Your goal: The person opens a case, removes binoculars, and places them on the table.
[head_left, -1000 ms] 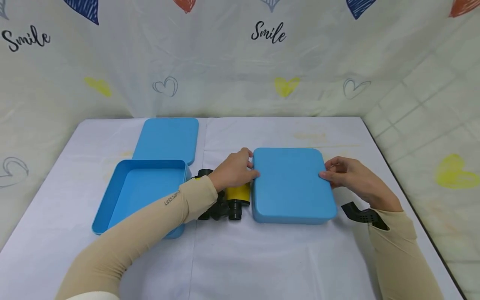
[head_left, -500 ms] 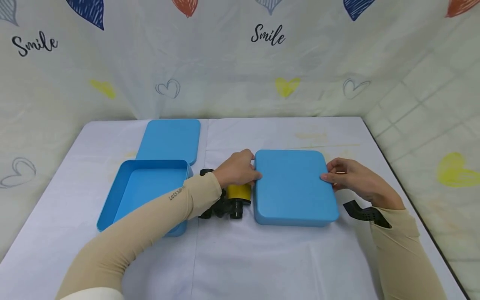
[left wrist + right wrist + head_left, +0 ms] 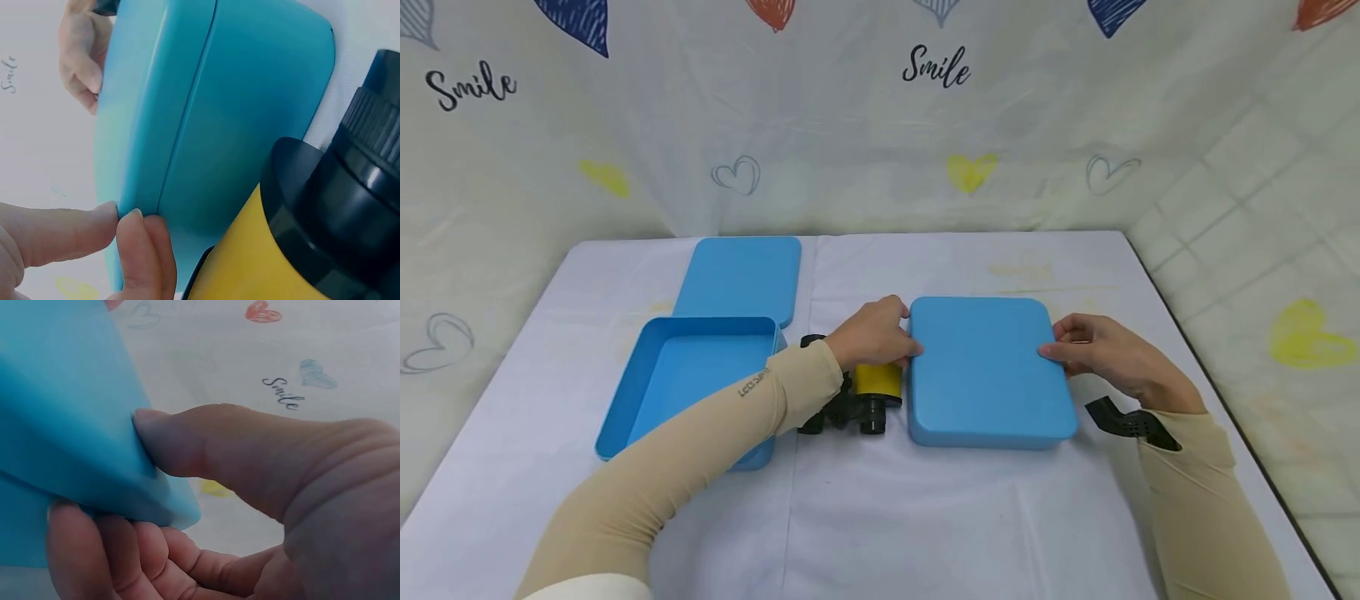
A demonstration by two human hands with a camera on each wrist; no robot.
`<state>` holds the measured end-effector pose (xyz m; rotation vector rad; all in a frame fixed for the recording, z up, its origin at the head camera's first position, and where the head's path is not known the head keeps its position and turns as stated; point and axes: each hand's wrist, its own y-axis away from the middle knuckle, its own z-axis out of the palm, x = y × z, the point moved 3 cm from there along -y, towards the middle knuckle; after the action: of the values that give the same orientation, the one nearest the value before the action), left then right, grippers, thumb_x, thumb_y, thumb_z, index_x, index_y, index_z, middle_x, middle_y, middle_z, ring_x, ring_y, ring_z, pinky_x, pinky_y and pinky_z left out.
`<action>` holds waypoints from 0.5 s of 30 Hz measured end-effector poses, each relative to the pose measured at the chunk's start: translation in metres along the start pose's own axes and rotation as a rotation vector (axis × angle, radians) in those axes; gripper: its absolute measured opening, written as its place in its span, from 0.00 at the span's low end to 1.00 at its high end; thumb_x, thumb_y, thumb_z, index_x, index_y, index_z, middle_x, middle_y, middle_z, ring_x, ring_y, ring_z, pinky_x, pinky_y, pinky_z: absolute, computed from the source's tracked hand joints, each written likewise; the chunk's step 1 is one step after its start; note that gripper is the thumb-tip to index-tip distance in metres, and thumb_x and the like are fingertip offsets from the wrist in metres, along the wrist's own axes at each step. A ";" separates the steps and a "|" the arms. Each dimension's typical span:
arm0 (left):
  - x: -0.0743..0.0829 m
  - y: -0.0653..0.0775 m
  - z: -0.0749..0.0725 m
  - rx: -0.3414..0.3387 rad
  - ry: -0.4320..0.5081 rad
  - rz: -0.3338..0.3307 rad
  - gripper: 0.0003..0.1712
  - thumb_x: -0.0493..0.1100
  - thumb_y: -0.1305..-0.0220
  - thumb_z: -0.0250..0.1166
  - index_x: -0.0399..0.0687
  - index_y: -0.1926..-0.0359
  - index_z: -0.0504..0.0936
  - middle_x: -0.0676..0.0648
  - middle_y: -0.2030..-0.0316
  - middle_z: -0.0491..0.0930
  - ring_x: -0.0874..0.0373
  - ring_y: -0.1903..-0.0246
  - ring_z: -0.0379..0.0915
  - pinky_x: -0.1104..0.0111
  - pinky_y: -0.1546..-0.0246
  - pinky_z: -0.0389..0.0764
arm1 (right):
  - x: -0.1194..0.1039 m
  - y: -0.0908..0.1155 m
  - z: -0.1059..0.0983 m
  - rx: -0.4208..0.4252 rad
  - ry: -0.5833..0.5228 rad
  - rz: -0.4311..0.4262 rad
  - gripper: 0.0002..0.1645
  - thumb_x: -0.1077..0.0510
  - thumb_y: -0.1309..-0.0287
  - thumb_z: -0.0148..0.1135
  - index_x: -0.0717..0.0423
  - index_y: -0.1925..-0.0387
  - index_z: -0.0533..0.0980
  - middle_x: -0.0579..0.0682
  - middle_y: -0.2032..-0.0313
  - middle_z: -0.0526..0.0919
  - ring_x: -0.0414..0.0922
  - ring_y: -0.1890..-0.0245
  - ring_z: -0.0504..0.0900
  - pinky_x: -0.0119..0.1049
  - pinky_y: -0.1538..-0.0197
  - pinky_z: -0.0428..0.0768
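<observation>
A square blue box with a rounded lid (image 3: 985,367) stands right of the middle of the table. In the left wrist view a thin seam separates the lid from the box body (image 3: 262,94). My left hand (image 3: 874,335) pinches the lid's left edge, thumb at the top edge and fingertips along the side by the seam. Opposite it, my right hand (image 3: 1105,358) grips the right edge. The right wrist view puts that thumb on the lid's top and the curled fingers under its rim. Yellow and black binoculars (image 3: 878,383) lie beside the box, partly hidden by my left hand.
An uncovered blue box (image 3: 700,367) sits on the left under my left forearm, with a second blue lid (image 3: 741,275) lying behind it. White cloth covers the table (image 3: 910,525). A printed curtain (image 3: 850,125) hangs along the back.
The head view has shifted slightly. Both hands keep the same hold on the lid's edges, and the lid shows no clear movement.
</observation>
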<state>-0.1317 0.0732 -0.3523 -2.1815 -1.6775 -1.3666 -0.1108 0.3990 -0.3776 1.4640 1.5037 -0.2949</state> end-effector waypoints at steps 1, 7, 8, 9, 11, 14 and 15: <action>0.000 0.000 0.000 0.000 0.001 0.000 0.38 0.46 0.29 0.67 0.36 0.26 0.64 0.44 0.67 0.89 0.54 0.62 0.85 0.57 0.41 0.79 | 0.000 0.000 0.000 0.002 -0.013 -0.001 0.28 0.47 0.29 0.64 0.62 0.45 0.65 0.49 0.59 0.77 0.42 0.61 0.83 0.36 0.53 0.85; -0.001 0.000 0.001 0.001 0.000 -0.005 0.38 0.46 0.29 0.67 0.36 0.26 0.63 0.45 0.66 0.89 0.54 0.61 0.85 0.57 0.43 0.79 | 0.003 -0.004 0.004 0.000 -0.105 -0.023 0.25 0.53 0.30 0.65 0.64 0.46 0.64 0.46 0.63 0.76 0.41 0.64 0.82 0.37 0.55 0.85; -0.002 0.000 0.001 0.001 0.001 -0.004 0.38 0.46 0.29 0.67 0.36 0.26 0.63 0.45 0.66 0.90 0.54 0.61 0.85 0.57 0.43 0.79 | 0.003 -0.004 0.004 0.001 -0.110 -0.024 0.25 0.53 0.30 0.65 0.64 0.46 0.64 0.46 0.63 0.76 0.41 0.64 0.82 0.37 0.55 0.85; -0.002 0.000 0.002 0.000 0.002 -0.004 0.38 0.46 0.29 0.67 0.35 0.26 0.63 0.45 0.65 0.90 0.54 0.60 0.85 0.57 0.42 0.79 | 0.003 -0.005 0.004 0.002 -0.112 -0.024 0.25 0.53 0.30 0.64 0.64 0.46 0.64 0.46 0.63 0.76 0.40 0.64 0.83 0.36 0.55 0.85; -0.002 -0.001 0.002 -0.002 0.007 -0.003 0.38 0.46 0.29 0.67 0.35 0.26 0.63 0.44 0.63 0.90 0.54 0.59 0.86 0.57 0.41 0.79 | 0.003 -0.005 0.004 0.007 -0.117 -0.019 0.24 0.53 0.30 0.65 0.63 0.46 0.65 0.45 0.64 0.76 0.40 0.63 0.83 0.36 0.54 0.85; -0.001 -0.001 0.002 -0.002 0.010 -0.009 0.38 0.46 0.29 0.67 0.36 0.26 0.63 0.44 0.60 0.90 0.55 0.59 0.86 0.56 0.40 0.79 | 0.003 -0.005 0.003 0.016 -0.124 -0.014 0.25 0.52 0.30 0.65 0.63 0.46 0.65 0.45 0.64 0.76 0.39 0.63 0.82 0.36 0.54 0.85; -0.001 -0.002 0.002 -0.001 0.010 -0.011 0.38 0.46 0.29 0.67 0.36 0.26 0.63 0.44 0.61 0.90 0.55 0.59 0.86 0.56 0.39 0.79 | 0.003 -0.005 0.003 0.018 -0.126 -0.011 0.25 0.52 0.30 0.66 0.63 0.46 0.65 0.44 0.64 0.76 0.39 0.63 0.82 0.36 0.54 0.85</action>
<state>-0.1320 0.0739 -0.3553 -2.1655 -1.6877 -1.3796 -0.1126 0.3977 -0.3835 1.4247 1.4119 -0.4006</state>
